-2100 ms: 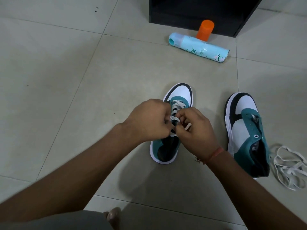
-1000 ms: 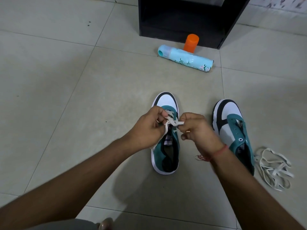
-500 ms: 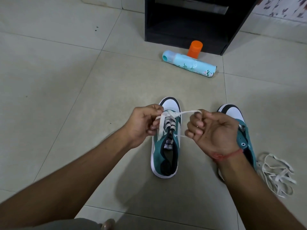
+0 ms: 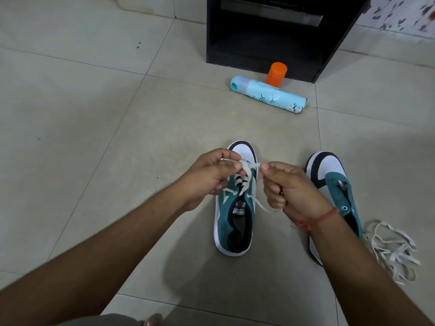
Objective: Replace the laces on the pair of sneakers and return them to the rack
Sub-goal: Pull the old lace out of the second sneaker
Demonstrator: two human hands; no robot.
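A teal, white and black sneaker (image 4: 235,222) stands on the tiled floor, toe pointing away, with a white lace (image 4: 244,171) threaded through its eyelets. My left hand (image 4: 209,175) pinches one end of that lace above the tongue. My right hand (image 4: 287,187) pinches the other end, and a strand trails from the eyelet under its fingers. The second sneaker (image 4: 329,175) lies to the right without a lace, partly hidden by my right forearm. A loose tangle of white laces (image 4: 393,250) lies on the floor at the far right.
A black rack (image 4: 270,31) stands at the back with an open lower shelf. In front of it lie a light blue spray can (image 4: 268,94) on its side and an upright orange cap (image 4: 275,73). A patterned wall shows at top right.
My hands have come back together over the laced sneaker after pulling the lace ends apart. The view has tilted up, showing more of the rack.
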